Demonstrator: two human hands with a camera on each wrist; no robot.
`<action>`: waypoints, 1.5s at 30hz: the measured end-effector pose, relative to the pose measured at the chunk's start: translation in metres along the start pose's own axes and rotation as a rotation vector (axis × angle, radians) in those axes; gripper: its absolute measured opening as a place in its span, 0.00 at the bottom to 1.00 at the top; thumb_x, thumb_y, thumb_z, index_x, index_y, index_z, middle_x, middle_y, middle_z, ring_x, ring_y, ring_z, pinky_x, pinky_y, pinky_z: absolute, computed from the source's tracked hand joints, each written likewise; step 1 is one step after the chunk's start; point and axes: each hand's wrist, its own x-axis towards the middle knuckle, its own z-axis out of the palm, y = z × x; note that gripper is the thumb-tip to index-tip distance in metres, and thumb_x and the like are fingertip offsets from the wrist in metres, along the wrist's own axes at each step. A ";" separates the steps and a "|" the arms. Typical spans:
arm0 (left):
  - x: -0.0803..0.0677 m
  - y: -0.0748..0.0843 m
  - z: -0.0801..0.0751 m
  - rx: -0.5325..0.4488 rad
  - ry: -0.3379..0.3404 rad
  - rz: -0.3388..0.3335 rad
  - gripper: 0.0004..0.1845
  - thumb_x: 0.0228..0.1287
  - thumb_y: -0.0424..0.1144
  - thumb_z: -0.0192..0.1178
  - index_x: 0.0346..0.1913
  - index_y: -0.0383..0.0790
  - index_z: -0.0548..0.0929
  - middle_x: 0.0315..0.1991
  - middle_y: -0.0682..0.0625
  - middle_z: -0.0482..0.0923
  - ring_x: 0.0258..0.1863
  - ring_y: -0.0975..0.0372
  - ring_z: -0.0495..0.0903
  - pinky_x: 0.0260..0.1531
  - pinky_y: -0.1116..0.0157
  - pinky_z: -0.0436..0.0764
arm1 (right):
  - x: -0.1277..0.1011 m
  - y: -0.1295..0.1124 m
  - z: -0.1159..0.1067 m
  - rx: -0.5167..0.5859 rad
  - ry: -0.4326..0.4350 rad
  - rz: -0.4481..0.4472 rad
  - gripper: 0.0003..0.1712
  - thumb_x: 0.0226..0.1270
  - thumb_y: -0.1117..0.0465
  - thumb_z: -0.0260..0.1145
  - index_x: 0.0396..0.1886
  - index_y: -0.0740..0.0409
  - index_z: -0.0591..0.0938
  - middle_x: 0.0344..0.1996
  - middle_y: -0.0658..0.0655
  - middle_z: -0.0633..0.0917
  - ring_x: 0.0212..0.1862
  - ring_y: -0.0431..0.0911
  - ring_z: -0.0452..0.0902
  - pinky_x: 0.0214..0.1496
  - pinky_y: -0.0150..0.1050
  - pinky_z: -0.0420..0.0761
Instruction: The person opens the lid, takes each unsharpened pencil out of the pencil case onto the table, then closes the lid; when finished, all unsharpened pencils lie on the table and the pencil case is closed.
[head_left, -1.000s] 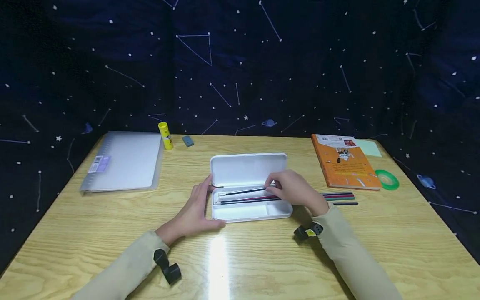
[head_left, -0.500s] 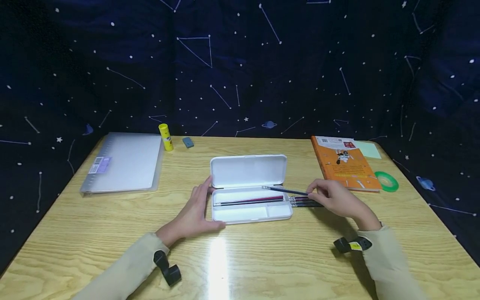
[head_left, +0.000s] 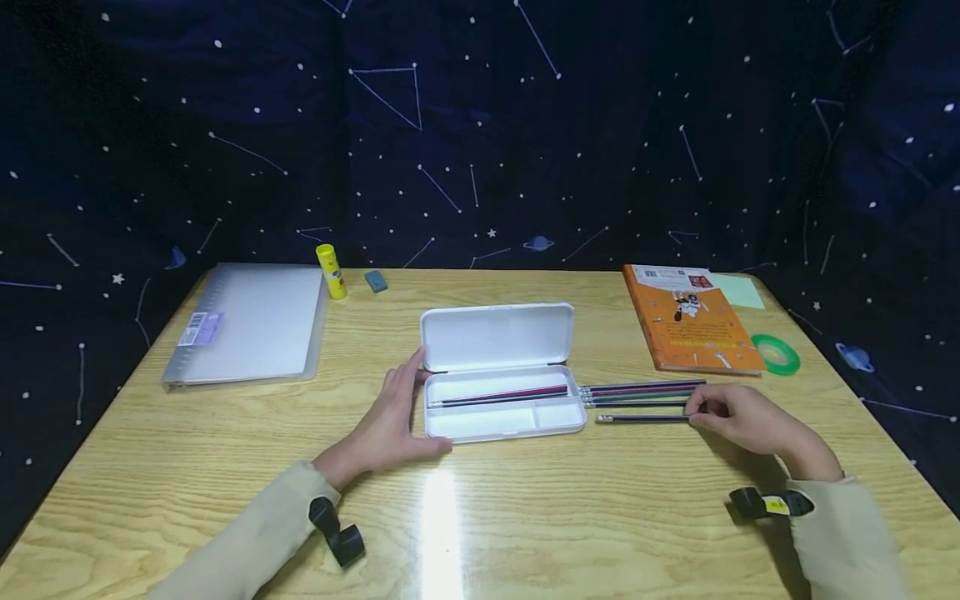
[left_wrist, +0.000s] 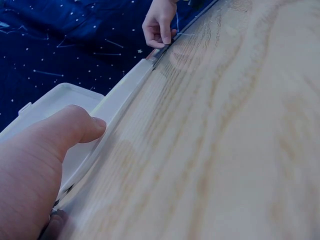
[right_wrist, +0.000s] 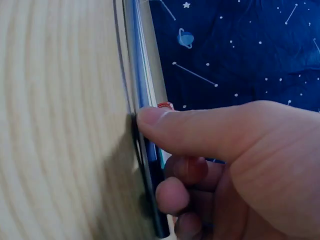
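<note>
R hand: fingers curled, thumb and fingertips pinching the R end of a dark pencil that lies flat on the desk. R wrist view confirms thumb pressed on the shaft, other fingers tucked under.

L hand: fingers straight, resting flat against the L end of the white pencil case; grips nothing.

Held pencil: long axis L–R, roughly parallel to the desk's front edge; runs from R hand toward the case, tip near but apart from the case's R end. R hand clearly nearer; L hand is across the case from it.

Loose pencils: a few, parallel, just behind the held one, same axis, ends just beside case's R end.

Case: open, lid tipped up at back; tray holds a red and a dark pencil in the long back compartment; front compartments show nothing.

Room: bare desk in front of and R of R hand. Orange book and green tape roll behind it, apart. Far L: clear folder, glue stick, eraser.
</note>
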 end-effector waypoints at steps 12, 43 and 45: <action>-0.001 0.000 0.000 -0.002 0.031 0.022 0.68 0.36 0.51 0.77 0.76 0.36 0.42 0.59 0.44 0.69 0.59 0.54 0.63 0.61 0.51 0.68 | 0.016 0.002 0.011 -0.055 0.118 0.063 0.10 0.58 0.68 0.69 0.28 0.57 0.75 0.17 0.46 0.67 0.20 0.32 0.57 0.23 0.32 0.60; 0.001 0.001 -0.002 -0.003 -0.004 -0.005 0.68 0.37 0.53 0.76 0.76 0.37 0.42 0.61 0.43 0.67 0.61 0.54 0.62 0.61 0.52 0.69 | 0.117 -0.090 0.059 -0.053 0.049 -0.129 0.07 0.60 0.63 0.69 0.39 0.55 0.86 0.16 0.45 0.70 0.22 0.38 0.64 0.26 0.32 0.64; 0.001 0.001 -0.002 -0.002 -0.003 0.000 0.68 0.37 0.53 0.76 0.76 0.37 0.42 0.61 0.44 0.67 0.61 0.54 0.62 0.61 0.52 0.68 | 0.120 -0.096 0.061 -0.057 0.025 -0.133 0.07 0.60 0.63 0.70 0.39 0.55 0.86 0.17 0.45 0.72 0.23 0.39 0.64 0.28 0.32 0.65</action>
